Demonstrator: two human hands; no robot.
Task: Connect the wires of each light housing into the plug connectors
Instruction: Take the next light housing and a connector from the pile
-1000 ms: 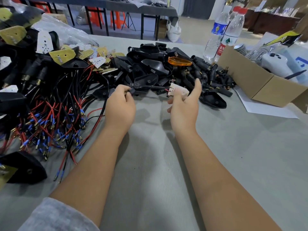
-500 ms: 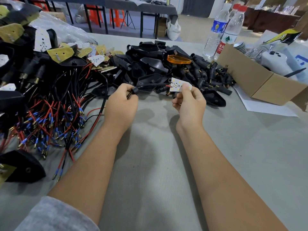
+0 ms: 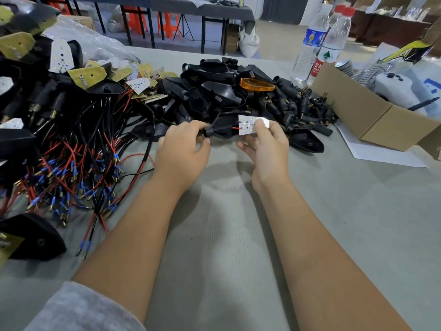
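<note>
My left hand grips the neck of a black light housing just above the table. My right hand pinches a small white LED board at the housing's open end. A short red wire runs from the board into the housing. Behind both hands lies a heap of empty black housings. A pile of black plug connectors lies to its right. At the left sit wired housings with red and black leads ending in blue-sleeved brass tips.
An open cardboard box stands at the right on a white sheet. Two water bottles stand behind the connector pile. An orange lens rests on the housings. A grey mat covers the table under my forearms.
My right hand turned the LED board face up and brought it against the housing's open end. My left hand lifted the housing's neck slightly and moved it right.
</note>
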